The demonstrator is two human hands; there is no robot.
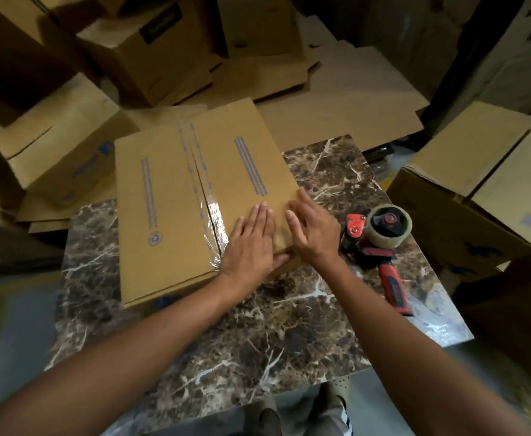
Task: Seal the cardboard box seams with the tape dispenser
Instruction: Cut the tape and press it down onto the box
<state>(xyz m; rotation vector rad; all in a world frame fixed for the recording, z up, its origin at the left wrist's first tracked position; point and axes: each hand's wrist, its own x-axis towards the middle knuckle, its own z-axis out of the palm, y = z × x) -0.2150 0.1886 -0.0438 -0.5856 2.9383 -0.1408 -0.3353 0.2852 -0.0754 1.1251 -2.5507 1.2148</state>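
A flat cardboard box (195,196) lies on a brown marble table (258,335), filling the table's far left part. Clear tape (209,212) runs along its middle seam, crinkled and shiny near the front edge. Blue dashed lines are printed on both flaps, and a small round blue recycling mark (154,238) sits toward 7 o'clock on the left flap; no words on it can be read.

Both hands lie flat on the right flap near the front corner. The left hand (253,243) is palm down, fingers straight and close together, thumb hooked over the box's front edge. The right hand (310,228) sits just beside it at 3 o'clock, fingers spread loosely, resting over the box's right edge. Neither is gripping anything.

The tape dispenser (377,243) lies on the table at 3 o'clock from the hands, close to the right wrist but apart from it. It has a red and black handle pointing toward the table's near right edge, with a roll of clear tape mounted on it. Any lettering on the handle is too blurred to read.

More boxes (478,184) are stacked all around, some with blue printing too smeared to make out. Flattened cardboard (336,99) lies at 12 o'clock.
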